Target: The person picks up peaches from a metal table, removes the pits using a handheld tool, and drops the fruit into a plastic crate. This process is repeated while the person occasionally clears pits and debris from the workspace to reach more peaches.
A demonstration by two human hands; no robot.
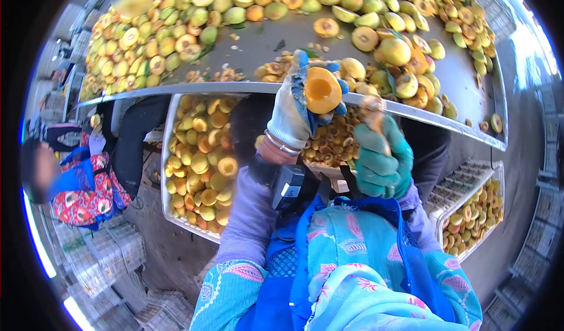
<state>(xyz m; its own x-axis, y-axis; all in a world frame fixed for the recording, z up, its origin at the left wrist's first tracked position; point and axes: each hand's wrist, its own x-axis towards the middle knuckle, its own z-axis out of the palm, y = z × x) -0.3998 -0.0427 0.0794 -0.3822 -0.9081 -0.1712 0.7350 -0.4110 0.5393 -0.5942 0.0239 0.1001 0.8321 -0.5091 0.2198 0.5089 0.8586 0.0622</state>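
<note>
My left hand (pixel 299 99), in a white and blue work glove, holds up a yellow peach half (pixel 322 90) by its sides. The cut face is toward me and shows a round hollow with no pit. My right hand (pixel 383 160), in a green glove, is closed around a short, light-brown tool (pixel 374 119) to the right of the peach half. Motion blur smears the tool's upper end, so I cannot tell its exact kind. Beneath both hands, a container holds many small brownish pits and scraps (pixel 332 140).
A metal worktable (pixel 247 60) ahead carries whole and halved peaches, its raised edge close to my hands. Left of my knees stands a white crate (pixel 170 204) of peach halves; another crate (pixel 464 251) is at right. A seated person (pixel 88 181) works at far left.
</note>
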